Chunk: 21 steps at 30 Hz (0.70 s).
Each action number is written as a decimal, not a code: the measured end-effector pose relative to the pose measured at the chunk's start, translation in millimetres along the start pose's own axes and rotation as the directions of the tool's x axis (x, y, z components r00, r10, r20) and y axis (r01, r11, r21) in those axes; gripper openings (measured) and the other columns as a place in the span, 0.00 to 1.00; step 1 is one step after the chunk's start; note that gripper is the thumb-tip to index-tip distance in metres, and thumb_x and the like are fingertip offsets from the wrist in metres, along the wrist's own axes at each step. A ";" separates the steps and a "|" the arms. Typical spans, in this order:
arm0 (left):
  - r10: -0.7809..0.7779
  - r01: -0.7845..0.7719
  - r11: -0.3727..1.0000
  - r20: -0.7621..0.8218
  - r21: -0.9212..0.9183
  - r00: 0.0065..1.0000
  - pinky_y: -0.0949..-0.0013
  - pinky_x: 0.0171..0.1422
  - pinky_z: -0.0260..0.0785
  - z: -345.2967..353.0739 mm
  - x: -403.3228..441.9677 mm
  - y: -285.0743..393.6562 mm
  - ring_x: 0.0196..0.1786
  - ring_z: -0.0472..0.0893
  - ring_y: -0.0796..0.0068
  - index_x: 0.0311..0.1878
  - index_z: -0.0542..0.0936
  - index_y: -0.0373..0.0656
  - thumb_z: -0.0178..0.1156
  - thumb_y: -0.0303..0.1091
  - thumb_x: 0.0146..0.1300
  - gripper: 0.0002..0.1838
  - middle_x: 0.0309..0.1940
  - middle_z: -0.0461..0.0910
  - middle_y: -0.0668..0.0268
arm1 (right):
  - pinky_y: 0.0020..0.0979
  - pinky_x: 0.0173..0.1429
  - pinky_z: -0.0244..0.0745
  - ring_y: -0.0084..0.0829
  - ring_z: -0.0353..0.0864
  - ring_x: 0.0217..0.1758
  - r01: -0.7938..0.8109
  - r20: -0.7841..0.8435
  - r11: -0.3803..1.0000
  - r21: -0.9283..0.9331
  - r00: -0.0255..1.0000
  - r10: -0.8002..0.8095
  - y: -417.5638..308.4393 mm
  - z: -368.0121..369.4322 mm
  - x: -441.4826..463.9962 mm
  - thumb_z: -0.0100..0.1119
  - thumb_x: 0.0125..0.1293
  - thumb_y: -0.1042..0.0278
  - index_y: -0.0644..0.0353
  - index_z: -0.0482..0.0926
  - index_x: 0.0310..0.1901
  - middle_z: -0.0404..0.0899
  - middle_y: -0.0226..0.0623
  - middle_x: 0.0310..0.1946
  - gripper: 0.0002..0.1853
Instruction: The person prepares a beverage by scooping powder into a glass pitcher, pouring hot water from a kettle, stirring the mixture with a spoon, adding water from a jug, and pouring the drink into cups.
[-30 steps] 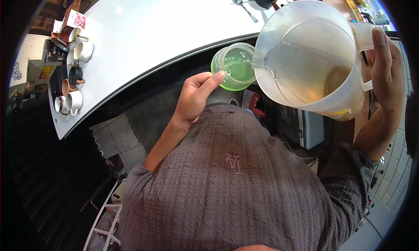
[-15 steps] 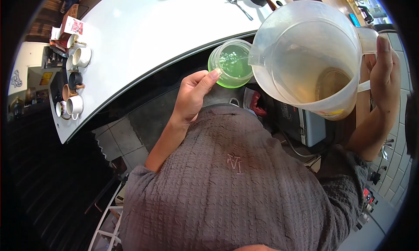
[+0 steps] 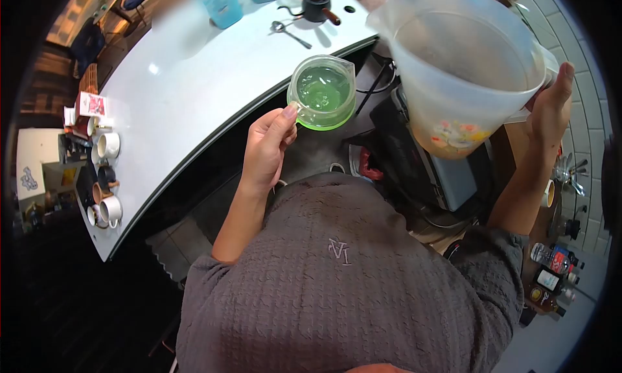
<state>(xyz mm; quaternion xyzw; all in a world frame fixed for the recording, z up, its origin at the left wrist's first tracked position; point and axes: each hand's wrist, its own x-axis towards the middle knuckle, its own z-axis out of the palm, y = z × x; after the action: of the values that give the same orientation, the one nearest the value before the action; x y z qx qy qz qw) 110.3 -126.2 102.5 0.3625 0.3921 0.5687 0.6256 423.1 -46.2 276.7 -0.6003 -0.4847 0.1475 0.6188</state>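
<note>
My left hand is closed on the handle of a small clear measuring jug with a green bottom and liquid inside. The jug is held in the air beside the counter's edge, its spout pointing to the right. My right hand grips the handle of a large translucent plastic pitcher with a flower print on its side. The pitcher stands nearly upright, higher than the jug and apart from it. Some brownish liquid shows through its lower wall.
On the white counter are a spoon, a small black kettle, a blue container and several cups at the left. A dark case is below the pitcher. Several bottles stand at the right.
The pitcher has tipped back toward upright and moved away from the jug, and the stream from its spout has stopped. The view has shifted, showing more of the counter's far end.
</note>
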 end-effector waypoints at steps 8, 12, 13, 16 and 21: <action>-0.005 0.007 0.996 0.020 -0.085 1.000 0.76 0.30 0.52 52.5 30.0 -20.3 0.24 0.58 0.84 0.19 0.69 0.48 0.55 0.40 0.69 0.20 0.17 0.61 0.76 | 0.20 0.27 0.55 0.18 0.60 0.21 -0.084 -0.105 0.978 0.191 0.989 0.106 42.1 -98.6 66.2 0.41 0.67 0.31 0.60 0.68 0.26 0.65 0.25 0.19 0.33; -0.006 0.007 0.999 0.033 -0.032 0.999 0.74 0.33 0.55 71.2 35.6 -29.7 0.25 0.61 0.79 0.22 0.66 0.47 0.53 0.42 0.70 0.19 0.19 0.61 0.73 | 0.22 0.29 0.64 0.22 0.64 0.21 -0.008 -0.378 0.989 0.145 0.924 0.063 57.6 -122.4 94.5 0.44 0.68 0.34 0.63 0.70 0.30 0.68 0.31 0.22 0.32; -0.009 0.010 0.999 0.032 -0.035 0.999 0.74 0.33 0.55 75.1 36.4 -32.2 0.25 0.60 0.79 0.22 0.66 0.47 0.53 0.42 0.70 0.19 0.19 0.61 0.73 | 0.22 0.29 0.64 0.22 0.64 0.21 -0.008 -0.373 0.989 0.147 0.926 0.063 65.5 -131.8 103.3 0.44 0.68 0.34 0.63 0.70 0.30 0.68 0.31 0.22 0.32; -0.014 0.014 0.998 0.005 -0.063 1.000 0.75 0.31 0.54 86.5 38.2 -38.0 0.24 0.59 0.82 0.21 0.67 0.48 0.54 0.41 0.69 0.19 0.18 0.61 0.75 | 0.21 0.29 0.66 0.23 0.67 0.22 0.027 -0.356 0.993 0.116 0.934 0.016 87.2 -145.6 119.7 0.44 0.69 0.35 0.67 0.71 0.32 0.71 0.33 0.25 0.33; -0.039 0.036 0.996 -0.047 -0.080 0.998 0.76 0.30 0.53 100.4 38.8 -44.5 0.24 0.58 0.84 0.19 0.68 0.49 0.55 0.41 0.69 0.20 0.17 0.61 0.77 | 0.22 0.24 0.66 0.23 0.68 0.22 0.078 -0.536 0.997 -0.012 0.841 -0.072 103.8 -135.8 126.2 0.40 0.71 0.38 0.67 0.69 0.31 0.70 0.34 0.23 0.32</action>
<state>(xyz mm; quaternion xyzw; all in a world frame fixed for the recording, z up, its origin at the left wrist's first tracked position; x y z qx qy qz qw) 221.8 -92.3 102.6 0.3162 0.3913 0.5805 0.6402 631.5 -6.7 263.9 -0.5950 -0.3151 -0.0477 0.7378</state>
